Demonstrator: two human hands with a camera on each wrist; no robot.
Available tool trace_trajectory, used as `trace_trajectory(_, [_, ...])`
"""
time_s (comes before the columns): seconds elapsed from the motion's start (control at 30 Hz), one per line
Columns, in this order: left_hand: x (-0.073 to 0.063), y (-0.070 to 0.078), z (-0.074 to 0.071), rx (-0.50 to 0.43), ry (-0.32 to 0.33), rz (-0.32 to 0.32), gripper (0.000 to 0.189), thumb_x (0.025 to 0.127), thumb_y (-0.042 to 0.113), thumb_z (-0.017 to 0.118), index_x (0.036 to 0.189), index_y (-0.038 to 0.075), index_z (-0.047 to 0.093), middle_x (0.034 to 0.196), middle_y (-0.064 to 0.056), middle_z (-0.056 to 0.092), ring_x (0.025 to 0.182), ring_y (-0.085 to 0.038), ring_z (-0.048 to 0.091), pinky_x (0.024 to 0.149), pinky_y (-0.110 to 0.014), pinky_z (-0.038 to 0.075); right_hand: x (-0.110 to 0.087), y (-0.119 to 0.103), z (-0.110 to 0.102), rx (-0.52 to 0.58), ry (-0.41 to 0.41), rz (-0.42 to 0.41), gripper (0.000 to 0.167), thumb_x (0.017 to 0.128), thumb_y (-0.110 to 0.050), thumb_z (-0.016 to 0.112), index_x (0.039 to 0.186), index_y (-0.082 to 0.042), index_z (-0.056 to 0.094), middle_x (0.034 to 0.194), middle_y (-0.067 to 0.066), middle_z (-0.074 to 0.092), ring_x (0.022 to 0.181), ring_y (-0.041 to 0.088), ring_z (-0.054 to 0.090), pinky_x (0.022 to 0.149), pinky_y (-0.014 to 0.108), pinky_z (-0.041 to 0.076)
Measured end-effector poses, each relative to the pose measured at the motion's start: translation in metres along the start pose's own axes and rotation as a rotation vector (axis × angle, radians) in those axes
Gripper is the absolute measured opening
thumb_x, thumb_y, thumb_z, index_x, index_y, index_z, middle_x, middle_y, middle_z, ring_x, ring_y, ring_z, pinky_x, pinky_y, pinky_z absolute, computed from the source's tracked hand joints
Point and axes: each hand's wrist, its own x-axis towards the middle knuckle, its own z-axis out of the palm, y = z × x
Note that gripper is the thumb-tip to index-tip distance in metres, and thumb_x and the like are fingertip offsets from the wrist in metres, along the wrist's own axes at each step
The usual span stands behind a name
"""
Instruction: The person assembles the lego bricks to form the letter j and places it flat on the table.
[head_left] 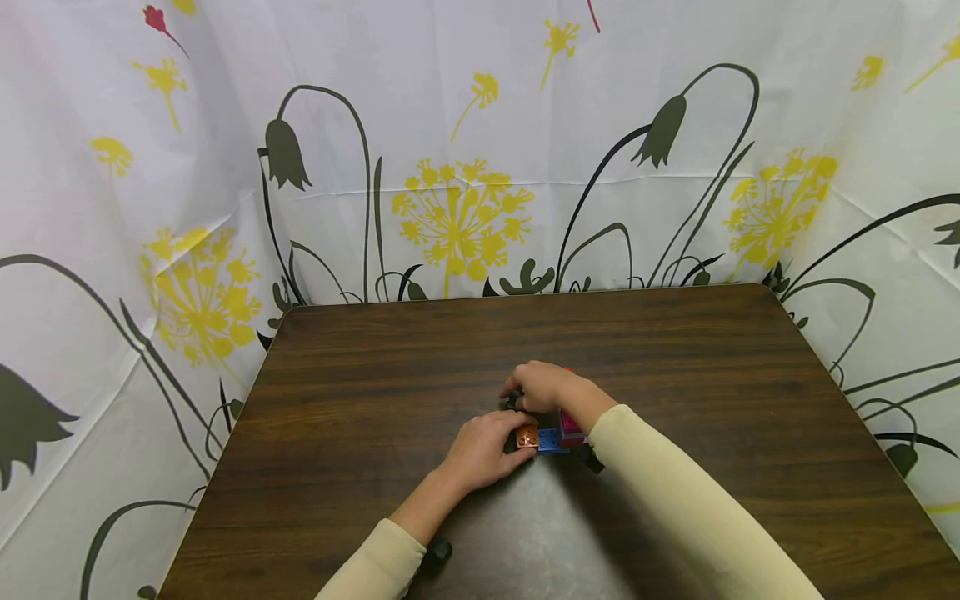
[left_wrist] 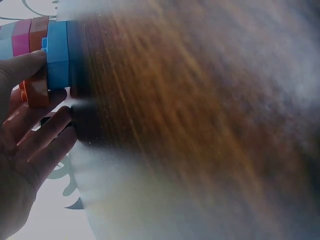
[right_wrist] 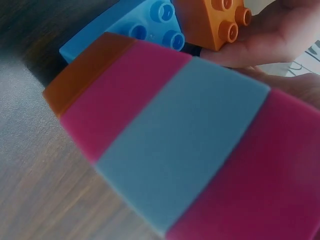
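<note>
My left hand holds an orange brick at the end of a long blue brick, low over the table. In the left wrist view its thumb lies across the blue brick and orange brick. On the blue brick's other end rises a stack of orange, pink and light blue bricks, partly hidden under my right arm in the head view. Just beyond the left fingers, my right hand pinches a small black piece, mostly covered by its fingers.
The brown wood-grain table spreads around both hands. A white curtain with yellow and dark flowers hangs behind its far edge. Black wrist cameras sit at both cuffs.
</note>
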Motion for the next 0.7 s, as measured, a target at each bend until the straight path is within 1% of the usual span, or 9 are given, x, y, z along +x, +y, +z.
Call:
trace_trajectory(0.17, [0.001,0.0,-0.001,-0.007,-0.011,-0.006,0.036,0.087,0.037,0.074,0.118,0.021,0.067,0.114,0.006,0.068,0.102,-0.014,0.064,0.084,-0.039,0.052,0.002,0.0,0.001,-0.01,-0.015,0.034,0.031,0.094,-0.011,0.065,0.125,-0.016,0.069,0.121,0.007,0.066,0.112,0.024,0.06,0.095,0.041,0.047])
trace_trajectory(0.27, [0.001,0.0,0.0,-0.01,-0.018,-0.013,0.035,0.088,0.038,0.074,0.118,0.022,0.067,0.114,0.006,0.068,0.101,-0.013,0.064,0.084,-0.038,0.052,0.002,0.003,0.001,-0.003,-0.027,0.051,0.028,0.095,-0.014,0.065,0.122,-0.015,0.069,0.116,0.007,0.066,0.107,0.022,0.061,0.094,0.04,0.048])
trace_trajectory(0.37, [0.001,0.0,0.0,-0.005,-0.026,-0.023,0.034,0.088,0.038,0.073,0.118,0.022,0.067,0.114,0.006,0.068,0.103,-0.012,0.063,0.085,-0.038,0.052,0.003,0.007,0.001,0.002,-0.027,0.063,0.022,0.094,-0.018,0.067,0.115,-0.013,0.07,0.107,0.004,0.067,0.099,0.019,0.061,0.089,0.038,0.049])
trace_trajectory(0.5, [0.001,-0.001,0.001,0.002,-0.028,-0.028,0.034,0.088,0.039,0.073,0.118,0.022,0.067,0.116,0.005,0.068,0.105,-0.012,0.063,0.086,-0.037,0.052,0.003,0.011,0.002,0.012,-0.014,0.086,0.021,0.092,-0.021,0.07,0.11,-0.01,0.069,0.101,0.003,0.065,0.093,0.018,0.059,0.087,0.038,0.05])
trace_trajectory(0.57, [0.001,0.0,0.001,0.001,-0.025,-0.028,0.034,0.088,0.039,0.073,0.118,0.022,0.067,0.117,0.005,0.068,0.105,-0.012,0.063,0.086,-0.037,0.051,0.003,0.013,0.002,0.019,-0.001,0.089,0.022,0.092,-0.021,0.071,0.11,-0.009,0.068,0.102,0.004,0.065,0.093,0.018,0.059,0.088,0.038,0.05])
trace_trajectory(0.7, [0.001,0.001,0.0,0.001,-0.023,-0.028,0.035,0.088,0.039,0.073,0.118,0.022,0.067,0.116,0.004,0.068,0.104,-0.013,0.063,0.085,-0.037,0.052,0.001,0.017,0.001,0.039,0.043,0.063,0.018,0.09,-0.02,0.073,0.104,-0.01,0.068,0.099,0.003,0.064,0.09,0.018,0.058,0.087,0.038,0.05])
